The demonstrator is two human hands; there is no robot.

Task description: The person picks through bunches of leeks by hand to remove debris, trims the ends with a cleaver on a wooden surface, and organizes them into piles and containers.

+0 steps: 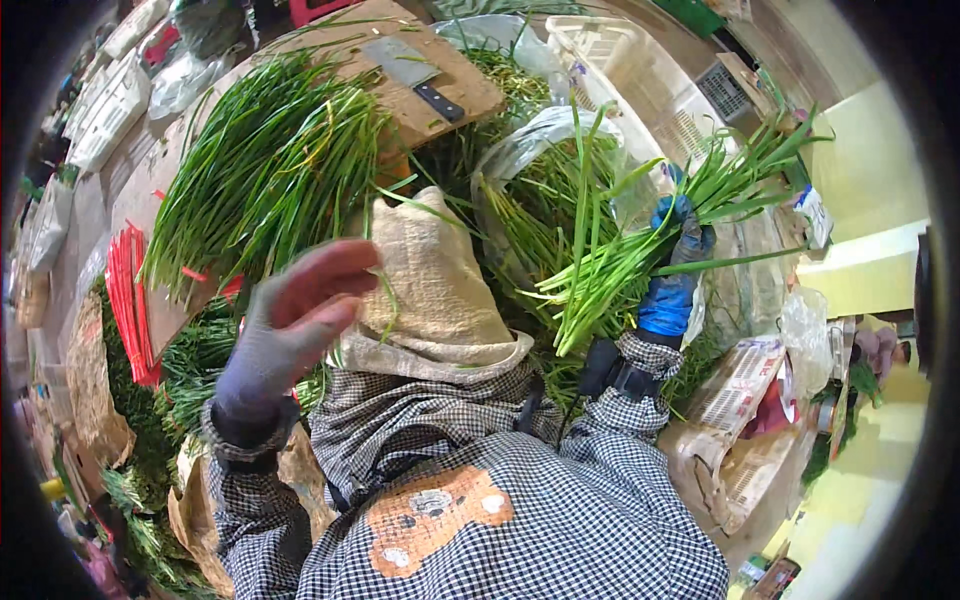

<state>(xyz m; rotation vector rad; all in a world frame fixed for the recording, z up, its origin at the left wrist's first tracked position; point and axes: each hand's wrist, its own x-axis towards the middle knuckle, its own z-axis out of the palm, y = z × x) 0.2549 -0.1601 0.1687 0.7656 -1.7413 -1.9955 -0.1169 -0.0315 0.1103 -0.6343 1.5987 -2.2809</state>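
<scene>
Two gloved hands are working over heaps of green chives. The right hand (672, 262), in a blue glove, is closing around a bunch of chives (620, 250), gripping it near the middle so the cut ends are pointing down toward the lap and the leaf tips are fanning up and to the right. The left hand (290, 320), in a grey glove with reddish fingertips, is hanging open and empty, raised just left of a beige cloth (430, 280) and well apart from the bunch. A larger pile of chives (265, 165) is lying on the bench (130, 190) beyond that hand, with red bands (128, 300) stacked at its edge and a cleaver (410, 70) resting on a wooden board (460, 85) farther back.

Judging from the grip, the main risk is stems sliding out: the bunch is being held by one hand only, loosely spread, so a tilt could be letting outer stalks drop into the greens below. Squeezing harder could be bruising the tender leaves.
</scene>
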